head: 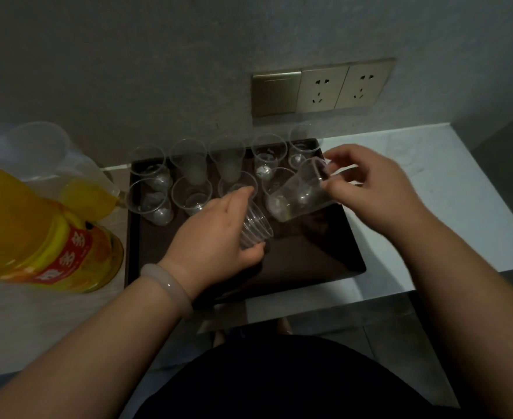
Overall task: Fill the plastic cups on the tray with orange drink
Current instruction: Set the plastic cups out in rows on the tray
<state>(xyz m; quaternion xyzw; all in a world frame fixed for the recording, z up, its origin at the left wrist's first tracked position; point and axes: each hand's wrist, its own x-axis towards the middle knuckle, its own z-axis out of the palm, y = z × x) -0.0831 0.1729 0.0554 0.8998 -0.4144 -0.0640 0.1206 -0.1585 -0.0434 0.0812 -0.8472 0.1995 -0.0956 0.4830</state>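
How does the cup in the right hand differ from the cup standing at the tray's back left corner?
The held cup is over the tray, pinched at its rim by the right hand; the corner cup rests on the tray, untouched. The held cup is tipped well over, mouth toward the hand; the corner cup stands upright, mouth up. Both are clear plastic and hold no orange drink.

Tray (309, 255): one
Cups (192, 193) standing on it: nine, I think; dim light blurs rims
Held cups (297, 195): at least two
Bottles (37, 231): two
Sockets (321, 89): two
Switch (274, 92): one
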